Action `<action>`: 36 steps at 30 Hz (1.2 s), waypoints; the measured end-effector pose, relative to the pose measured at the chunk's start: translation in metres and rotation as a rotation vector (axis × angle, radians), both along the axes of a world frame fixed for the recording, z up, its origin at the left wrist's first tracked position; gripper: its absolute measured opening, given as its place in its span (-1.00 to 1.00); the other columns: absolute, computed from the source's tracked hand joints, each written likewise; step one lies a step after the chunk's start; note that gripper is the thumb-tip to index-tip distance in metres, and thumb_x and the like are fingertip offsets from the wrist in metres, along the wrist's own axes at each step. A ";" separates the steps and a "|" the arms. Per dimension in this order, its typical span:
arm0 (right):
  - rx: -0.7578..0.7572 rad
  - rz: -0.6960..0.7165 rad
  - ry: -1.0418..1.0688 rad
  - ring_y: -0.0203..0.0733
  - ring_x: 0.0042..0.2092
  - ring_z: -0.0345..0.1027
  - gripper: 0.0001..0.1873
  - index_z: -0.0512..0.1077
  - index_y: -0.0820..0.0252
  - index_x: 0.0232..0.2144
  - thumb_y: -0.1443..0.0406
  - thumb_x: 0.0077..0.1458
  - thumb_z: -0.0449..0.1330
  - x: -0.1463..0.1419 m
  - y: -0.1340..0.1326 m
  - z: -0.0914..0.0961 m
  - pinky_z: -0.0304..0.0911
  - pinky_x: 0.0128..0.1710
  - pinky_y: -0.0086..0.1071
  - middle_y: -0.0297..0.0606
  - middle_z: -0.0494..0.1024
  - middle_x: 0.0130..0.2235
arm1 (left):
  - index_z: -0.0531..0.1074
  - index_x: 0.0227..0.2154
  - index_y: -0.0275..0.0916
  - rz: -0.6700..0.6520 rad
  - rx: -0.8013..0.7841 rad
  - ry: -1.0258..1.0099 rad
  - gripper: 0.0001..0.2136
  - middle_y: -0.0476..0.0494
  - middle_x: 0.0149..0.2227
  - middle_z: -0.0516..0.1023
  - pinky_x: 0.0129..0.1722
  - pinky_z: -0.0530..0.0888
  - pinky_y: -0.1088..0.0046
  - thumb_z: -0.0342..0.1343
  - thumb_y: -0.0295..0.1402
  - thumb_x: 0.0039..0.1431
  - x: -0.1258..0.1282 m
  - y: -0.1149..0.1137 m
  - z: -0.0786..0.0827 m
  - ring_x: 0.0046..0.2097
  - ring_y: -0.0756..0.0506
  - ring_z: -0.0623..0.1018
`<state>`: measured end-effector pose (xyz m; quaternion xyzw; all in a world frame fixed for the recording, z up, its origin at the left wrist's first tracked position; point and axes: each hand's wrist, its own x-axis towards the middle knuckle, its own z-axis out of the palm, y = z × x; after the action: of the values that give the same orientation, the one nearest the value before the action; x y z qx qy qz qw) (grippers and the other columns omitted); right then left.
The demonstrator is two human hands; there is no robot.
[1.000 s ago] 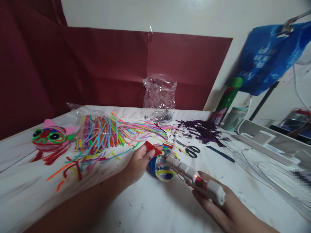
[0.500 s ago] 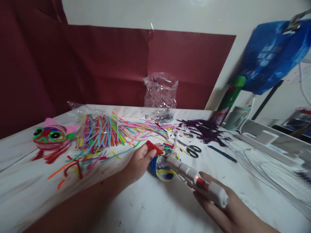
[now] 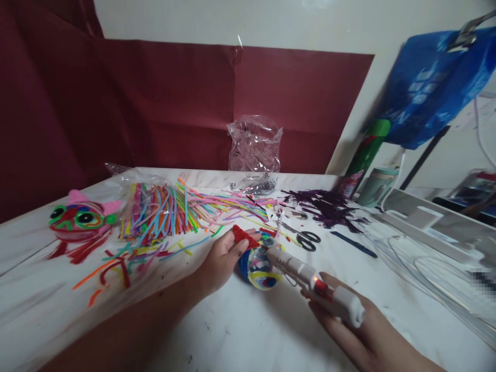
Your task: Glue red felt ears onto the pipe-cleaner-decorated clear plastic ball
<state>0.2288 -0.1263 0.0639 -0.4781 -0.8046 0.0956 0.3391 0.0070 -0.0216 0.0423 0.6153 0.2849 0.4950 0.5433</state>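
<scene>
My left hand (image 3: pixel 223 254) pinches a piece made of red pipe cleaners (image 3: pixel 243 237) between thumb and fingers, right beside a rounded craft figure (image 3: pixel 263 279). Blue strands wrap that figure's left side, and a yellow-rimmed eye shape shows on its front; part of its surface looks clear and shiny. In my right hand (image 3: pixel 341 310) is a white hot glue gun (image 3: pixel 306 273) with a small orange light lit. Its nozzle points at the upper part of the figure; whether it touches cannot be told.
Colourful pipe cleaners (image 3: pixel 158 212) lie across the table's back left, near a finished-looking pink-eared figure (image 3: pixel 83 219). Black-handled scissors (image 3: pixel 308 240), a dark pen-like tool (image 3: pixel 353 244) and purple strands (image 3: pixel 325 206) are on the right. Clear cables (image 3: pixel 418 274) run along the right side.
The view has shifted very slightly. Both hands, the glue gun and the figure keep nearly the same positions and holds.
</scene>
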 end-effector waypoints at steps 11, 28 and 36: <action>0.000 -0.021 0.074 -0.22 -0.45 0.44 -0.91 0.31 0.06 -0.41 0.35 0.08 0.04 -0.001 -0.002 -0.001 0.39 -0.49 -0.45 -0.34 0.52 -0.46 | 0.45 -0.09 -0.32 -0.015 0.017 0.001 -0.60 -0.28 -0.02 0.54 0.11 0.33 0.24 0.12 -0.12 0.10 -0.001 0.001 -0.003 0.06 -0.23 0.47; -0.014 -0.016 0.086 -0.20 -0.44 0.47 -0.89 0.37 0.07 -0.38 0.34 0.07 0.06 0.001 -0.001 0.000 0.41 -0.50 -0.45 -0.32 0.56 -0.44 | 0.48 -0.14 -0.30 -0.002 0.007 0.010 -0.61 -0.27 -0.04 0.55 0.12 0.32 0.20 0.14 -0.11 0.08 0.000 0.000 0.002 0.08 -0.25 0.45; -0.002 -0.025 0.062 -0.19 -0.42 0.48 -0.91 0.35 0.06 -0.39 0.35 0.06 0.06 0.002 -0.001 0.000 0.41 -0.49 -0.45 -0.34 0.54 -0.45 | 0.45 -0.08 -0.29 -0.018 0.027 0.027 -0.63 -0.26 0.00 0.52 0.12 0.32 0.25 0.07 -0.16 0.16 -0.001 0.001 -0.002 0.07 -0.22 0.46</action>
<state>0.2306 -0.1278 0.0643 -0.4852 -0.7876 0.1071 0.3646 0.0056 -0.0210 0.0398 0.6319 0.2798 0.4855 0.5354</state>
